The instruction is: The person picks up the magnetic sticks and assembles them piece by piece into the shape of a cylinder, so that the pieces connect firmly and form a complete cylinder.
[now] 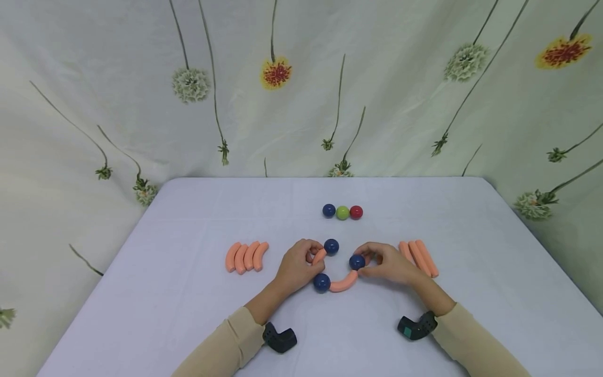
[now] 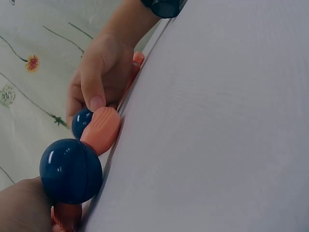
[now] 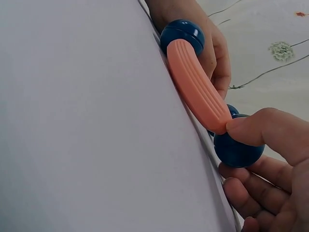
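Note:
Ridged, curved orange sticks and shiny blue balls form a partial ring between the hands. My left hand grips a curved orange stick, mostly covered by fingers, between the upper blue ball and the lower blue ball. From that lower ball another curved orange stick runs rightward to a third blue ball, which my right hand pinches. In the right wrist view, the right thumb presses where this stick meets the ball, with fingertips under the ball.
Several curved orange sticks lie in a row at left. Three straight orange sticks lie beside the right hand. Behind the ring, a blue ball, a green ball and a red ball sit on the white table.

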Demonstrator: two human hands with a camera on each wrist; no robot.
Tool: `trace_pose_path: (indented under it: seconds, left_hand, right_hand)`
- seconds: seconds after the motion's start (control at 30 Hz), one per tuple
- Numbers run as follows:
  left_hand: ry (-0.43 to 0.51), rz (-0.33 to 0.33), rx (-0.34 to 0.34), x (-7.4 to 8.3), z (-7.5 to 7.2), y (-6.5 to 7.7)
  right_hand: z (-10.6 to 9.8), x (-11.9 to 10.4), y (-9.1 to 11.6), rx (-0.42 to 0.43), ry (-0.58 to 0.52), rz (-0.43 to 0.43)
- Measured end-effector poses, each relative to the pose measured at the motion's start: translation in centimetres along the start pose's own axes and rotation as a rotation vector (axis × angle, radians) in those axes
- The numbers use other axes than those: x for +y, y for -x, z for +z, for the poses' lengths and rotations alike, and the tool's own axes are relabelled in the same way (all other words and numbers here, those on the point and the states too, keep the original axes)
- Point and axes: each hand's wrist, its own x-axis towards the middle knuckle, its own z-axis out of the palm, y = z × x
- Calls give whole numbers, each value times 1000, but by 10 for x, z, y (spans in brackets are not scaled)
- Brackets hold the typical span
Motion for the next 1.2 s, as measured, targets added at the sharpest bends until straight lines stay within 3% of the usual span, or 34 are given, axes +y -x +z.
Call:
trace_pose_path:
  seconds: [0.37, 0.77, 1.2]
  left_hand:
    - [3, 4, -2, -1, 0, -2]
    - [-53, 70, -12, -2, 0, -1]
    - [-19, 84, -23, -5, 2, -3]
  right_hand:
    - [1, 4, 0, 3, -9, -19]
    - [2, 7, 2, 12, -8, -29]
    - [2, 8, 1, 11, 30, -31]
